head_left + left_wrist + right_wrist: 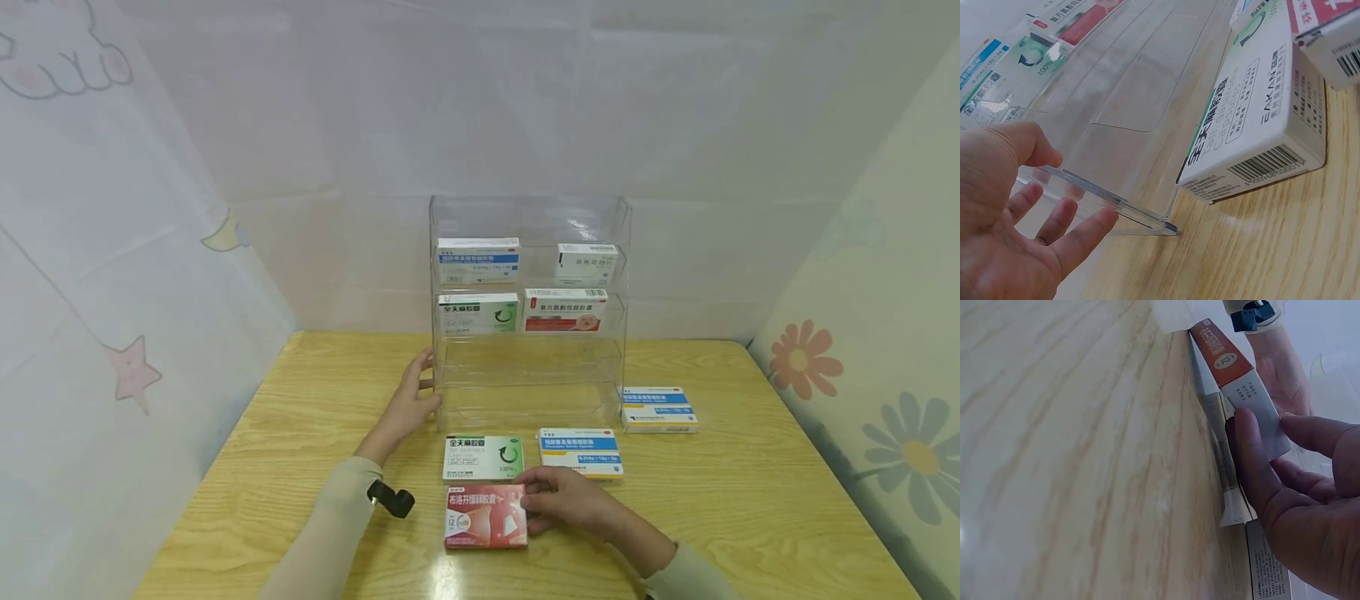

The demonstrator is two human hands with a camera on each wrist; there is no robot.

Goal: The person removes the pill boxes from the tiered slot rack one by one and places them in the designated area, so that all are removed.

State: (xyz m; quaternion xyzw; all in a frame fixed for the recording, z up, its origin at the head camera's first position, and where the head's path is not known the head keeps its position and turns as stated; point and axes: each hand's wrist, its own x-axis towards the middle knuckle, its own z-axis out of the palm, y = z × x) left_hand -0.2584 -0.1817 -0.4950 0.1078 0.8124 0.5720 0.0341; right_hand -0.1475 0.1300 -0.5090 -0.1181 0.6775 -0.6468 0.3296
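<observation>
Right hand (pixel 572 502) pinches one end of a flat red-and-white cardboard box (pixel 483 518); left hand (pixel 407 407), fingers spread apart, touches a clear plastic rack (pixel 528 360).

**Red medicine box at the right hand, clear rack at the left**

The red medicine box (pixel 483 517), closed, white-lettered and marked "12", had its right end pinched between the thumb and fingers of the right hand (pixel 562 500). It extended leftward from that hand, printed face up, white end toward the palm; whether it was raised could not be told. The clear rack (pixel 528 362), tiered and partly filled, stood upright beyond the right hand, its side edge between the left hand's (pixel 405 408) thumb and fingers.
</observation>
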